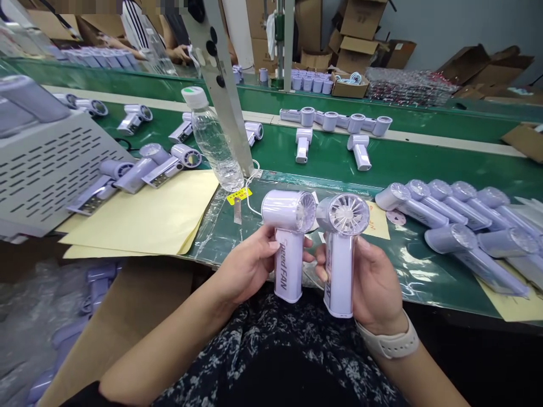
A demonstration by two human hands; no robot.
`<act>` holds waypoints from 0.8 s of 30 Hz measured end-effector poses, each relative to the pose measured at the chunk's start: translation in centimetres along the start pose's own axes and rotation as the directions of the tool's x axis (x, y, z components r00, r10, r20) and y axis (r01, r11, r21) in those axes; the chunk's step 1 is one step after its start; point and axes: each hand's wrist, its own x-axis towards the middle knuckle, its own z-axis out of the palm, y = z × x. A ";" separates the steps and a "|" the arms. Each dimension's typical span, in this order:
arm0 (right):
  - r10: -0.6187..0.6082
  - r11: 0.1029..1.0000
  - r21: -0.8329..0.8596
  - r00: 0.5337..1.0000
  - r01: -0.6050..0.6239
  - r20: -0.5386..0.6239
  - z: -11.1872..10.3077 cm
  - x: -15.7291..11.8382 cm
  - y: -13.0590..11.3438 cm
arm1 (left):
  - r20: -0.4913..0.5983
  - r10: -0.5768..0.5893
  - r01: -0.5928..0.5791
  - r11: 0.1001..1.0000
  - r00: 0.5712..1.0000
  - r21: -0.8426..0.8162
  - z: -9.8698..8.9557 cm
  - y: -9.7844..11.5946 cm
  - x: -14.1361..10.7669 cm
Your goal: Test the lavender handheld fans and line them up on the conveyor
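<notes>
My left hand (250,263) is closed around the handle of a lilac handheld fan (289,249), held upright with "Speed FAN" lettering facing me. In my right hand (375,282) is a second lilac handheld fan (340,265), its round grille turned toward me. Both fans are held side by side, heads nearly touching, above my lap at the bench's front edge. Fingertips of both hands show between the two handles. To the right, several finished-looking fans (458,237) lie in rows on the bench.
A tilted clear water bottle (214,144) leans by a metal post (224,85). Yellow paper sheets (148,209) lie left, beside a grey vented box (63,169). Opened fans (186,156) and more fans (302,146) rest on the green belt (403,161). A co-worker's hand (180,53) shows across.
</notes>
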 end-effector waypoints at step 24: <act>-0.398 0.640 -0.572 0.858 0.513 0.324 -2.0 -2.0 -0.6 | 0.153 0.489 -0.462 0.607 0.858 0.647 0.4 1.0 -1.1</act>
